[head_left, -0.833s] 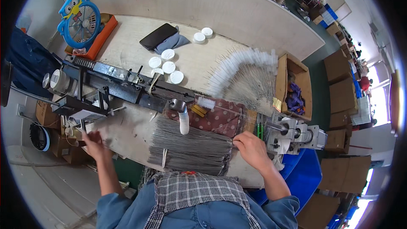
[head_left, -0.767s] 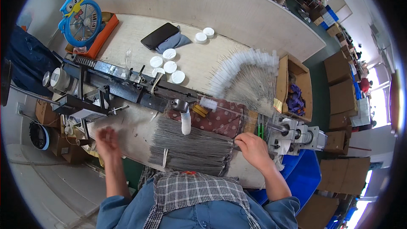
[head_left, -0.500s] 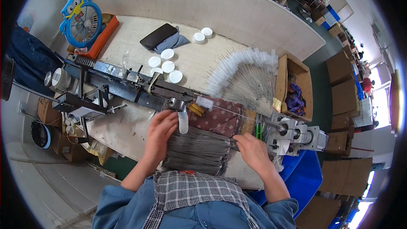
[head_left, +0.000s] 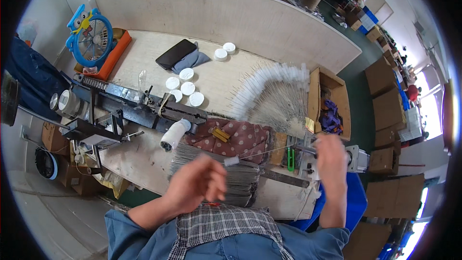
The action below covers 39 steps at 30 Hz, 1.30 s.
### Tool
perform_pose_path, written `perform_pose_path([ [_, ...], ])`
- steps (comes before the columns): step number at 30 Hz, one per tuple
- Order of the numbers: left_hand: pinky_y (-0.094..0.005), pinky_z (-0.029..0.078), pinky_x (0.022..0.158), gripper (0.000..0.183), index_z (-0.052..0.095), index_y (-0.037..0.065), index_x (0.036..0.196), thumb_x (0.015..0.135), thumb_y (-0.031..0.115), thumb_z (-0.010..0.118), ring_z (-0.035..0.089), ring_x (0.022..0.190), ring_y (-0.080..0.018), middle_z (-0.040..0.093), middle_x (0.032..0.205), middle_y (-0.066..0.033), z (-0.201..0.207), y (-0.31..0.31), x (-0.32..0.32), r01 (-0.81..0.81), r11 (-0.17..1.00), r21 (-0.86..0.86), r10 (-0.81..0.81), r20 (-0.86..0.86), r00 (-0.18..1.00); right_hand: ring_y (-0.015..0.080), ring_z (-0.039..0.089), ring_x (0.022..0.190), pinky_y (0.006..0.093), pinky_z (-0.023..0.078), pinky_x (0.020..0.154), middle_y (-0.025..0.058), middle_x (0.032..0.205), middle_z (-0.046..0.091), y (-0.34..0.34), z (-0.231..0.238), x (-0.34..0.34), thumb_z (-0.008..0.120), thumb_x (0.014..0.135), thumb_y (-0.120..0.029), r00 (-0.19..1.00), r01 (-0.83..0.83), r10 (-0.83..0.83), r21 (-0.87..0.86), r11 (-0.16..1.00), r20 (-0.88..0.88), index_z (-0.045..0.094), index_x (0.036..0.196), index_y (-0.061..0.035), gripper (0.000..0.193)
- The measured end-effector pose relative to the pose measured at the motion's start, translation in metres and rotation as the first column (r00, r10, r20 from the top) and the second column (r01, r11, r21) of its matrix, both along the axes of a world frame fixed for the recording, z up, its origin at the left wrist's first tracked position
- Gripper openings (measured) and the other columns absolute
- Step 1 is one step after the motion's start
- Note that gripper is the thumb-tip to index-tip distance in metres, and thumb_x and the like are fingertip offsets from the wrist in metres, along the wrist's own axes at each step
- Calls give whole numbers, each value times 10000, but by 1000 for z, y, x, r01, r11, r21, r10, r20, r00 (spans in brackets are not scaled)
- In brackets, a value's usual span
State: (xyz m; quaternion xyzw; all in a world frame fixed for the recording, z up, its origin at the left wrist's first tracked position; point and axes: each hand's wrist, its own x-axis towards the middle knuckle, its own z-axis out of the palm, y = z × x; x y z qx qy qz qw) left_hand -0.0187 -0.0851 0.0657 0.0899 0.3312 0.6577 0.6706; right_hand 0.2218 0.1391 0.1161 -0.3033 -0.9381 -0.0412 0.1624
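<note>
My left hand (head_left: 197,183) hovers over the near part of a stack of grey wires (head_left: 236,183), fingers loosely curled and apart, with nothing visible in them. At the motor-driven spindle (head_left: 356,159) on the right is my right hand (head_left: 332,154). Its fingers are blurred and hide part of the spindle, so a grip cannot be made out. A thin wire brush with a white tuft (head_left: 231,161) lies slanted above the wires, its stem running toward the spindle. Left of it, a white bristle roll (head_left: 174,135) sticks out from the black rail (head_left: 168,108).
A dotted brown cloth pad (head_left: 245,137) carries a yellow block (head_left: 221,135). Beyond it fan out many white-tipped brushes (head_left: 269,86), beside a cardboard box (head_left: 314,91). White round discs (head_left: 196,99), a black phone-like case (head_left: 176,54) and a blue fan (head_left: 94,38) stand farther back.
Both hands have left the wire stack's far edge: the left came nearer me, the right moved to the spindle. The brush's tufted end dropped toward me, and the white roll now points nearer left.
</note>
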Motion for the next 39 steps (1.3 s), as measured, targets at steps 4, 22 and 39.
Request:
perform_pose_path([
  [4, -347, 514, 653, 272, 570, -20, 1059, 926, 218, 568, 646, 755, -214, 651, 904, -155, -2, 64, 24, 298, 930, 216, -59, -711, 701, 342, 607, 790, 403, 486, 681, 157, 842, 602, 24, 9, -15, 572, 826, -2, 972, 17, -47, -127, 992, -232, 639, 954, -2, 145],
  [22, -499, 334, 1051, 312, 625, 91, 1108, 807, 149, 685, 527, 1175, -274, 599, 1183, -86, -83, 144, 29, 355, 898, 261, 374, -877, -301, 248, 602, 662, 345, 473, 627, 76, 687, 654, 35, -30, -27, 731, 710, -218, 990, -93, 7, -633, 769, -137, 734, 794, -98, 147],
  [39, -300, 521, 724, 422, 633, -3, 983, 938, 404, 527, 638, 765, -164, 664, 861, -74, -55, -3, -47, -490, 867, -91, 428, -368, 825, 232, 573, 826, 358, 494, 691, 21, 775, 657, -41, -61, -197, 690, 728, -170, 914, -390, 286, -432, 813, -288, 693, 759, -91, 85],
])
